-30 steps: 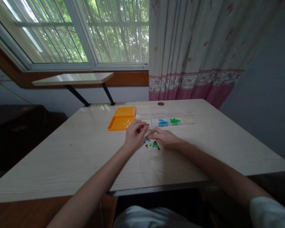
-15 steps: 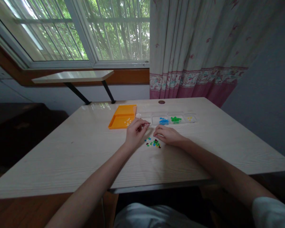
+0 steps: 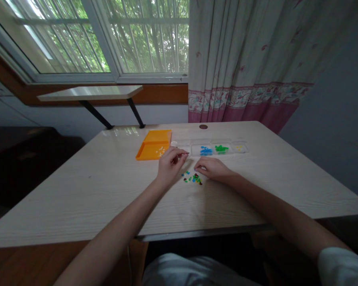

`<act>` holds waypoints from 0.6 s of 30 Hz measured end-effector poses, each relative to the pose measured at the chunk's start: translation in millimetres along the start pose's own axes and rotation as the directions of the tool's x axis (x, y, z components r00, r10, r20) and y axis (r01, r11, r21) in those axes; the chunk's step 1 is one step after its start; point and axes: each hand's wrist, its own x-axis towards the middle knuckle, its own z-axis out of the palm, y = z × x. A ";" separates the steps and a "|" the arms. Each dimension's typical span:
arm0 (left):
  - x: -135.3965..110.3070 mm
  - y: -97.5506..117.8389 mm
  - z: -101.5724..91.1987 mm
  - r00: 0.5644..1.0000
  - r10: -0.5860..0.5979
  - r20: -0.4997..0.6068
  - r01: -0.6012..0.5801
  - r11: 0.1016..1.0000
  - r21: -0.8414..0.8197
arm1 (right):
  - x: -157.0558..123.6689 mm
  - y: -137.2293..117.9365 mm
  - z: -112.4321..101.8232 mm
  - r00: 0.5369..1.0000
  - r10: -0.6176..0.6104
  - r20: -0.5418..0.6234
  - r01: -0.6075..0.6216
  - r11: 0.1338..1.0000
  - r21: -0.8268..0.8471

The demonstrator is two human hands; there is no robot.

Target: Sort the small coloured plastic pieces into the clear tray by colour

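My left hand (image 3: 171,163) is raised over the table, thumb and finger pinched on a small dark piece (image 3: 187,153) at their tips. My right hand (image 3: 212,167) has its fingers pressed together beside the pile; whatever they hold, if anything, is hidden. Below and between both hands lies a loose pile of small coloured pieces (image 3: 196,178), in green, blue, yellow and dark red. Behind my hands a clear compartment tray (image 3: 199,143) holds blue pieces (image 3: 206,151), green pieces (image 3: 221,149) and a few yellow pieces (image 3: 238,148), each in its own compartment. My left hand partly covers its left end.
An orange open case (image 3: 149,145) with small white pieces (image 3: 160,151) in it stands left of the tray. A raised shelf (image 3: 92,93) on black legs is at the back left of the wooden table (image 3: 107,194). A round dark cap (image 3: 203,127) sits near the back edge.
My right hand has shifted slightly right, and its fingers have drawn closer together. The left hand keeps its pinch in nearly the same place. The view has tilted slightly.
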 end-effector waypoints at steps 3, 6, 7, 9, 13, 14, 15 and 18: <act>0.2 0.9 -0.2 1.000 0.001 0.000 -0.001 1.000 -0.003 | -0.7 -0.8 0.0 1.000 0.019 -0.002 -0.019 1.000 0.003; 0.1 -3.0 1.1 1.000 -0.022 0.006 0.022 1.000 0.018 | -0.5 -2.9 -0.9 0.999 0.049 -0.004 -0.048 0.998 0.026; 0.2 -6.1 1.7 0.999 -0.041 0.005 0.041 0.999 0.034 | -0.2 -3.6 -1.1 0.998 0.059 -0.003 -0.059 0.998 0.033; 1.2 -15.4 3.1 0.995 -0.097 -0.023 0.099 0.992 0.083 | 0.3 -4.4 -1.0 0.997 0.082 0.002 -0.082 0.996 0.039; 5.1 -38.8 4.0 0.967 -0.229 -0.111 0.247 0.950 0.193 | 1.2 -3.7 0.6 0.993 0.116 -0.006 -0.115 0.992 0.046; 6.1 -43.3 3.8 0.960 -0.252 -0.120 0.272 0.940 0.208 | 1.2 -3.4 1.0 0.993 0.120 -0.013 -0.119 0.992 0.050; 6.8 -46.4 3.5 0.955 -0.269 -0.124 0.290 0.933 0.213 | 1.3 -3.1 1.2 0.992 0.122 -0.022 -0.120 0.991 0.054; 7.2 -46.3 2.9 0.957 -0.267 -0.116 0.285 0.939 0.191 | 1.2 -3.2 1.4 0.992 0.115 -0.060 -0.111 0.991 0.069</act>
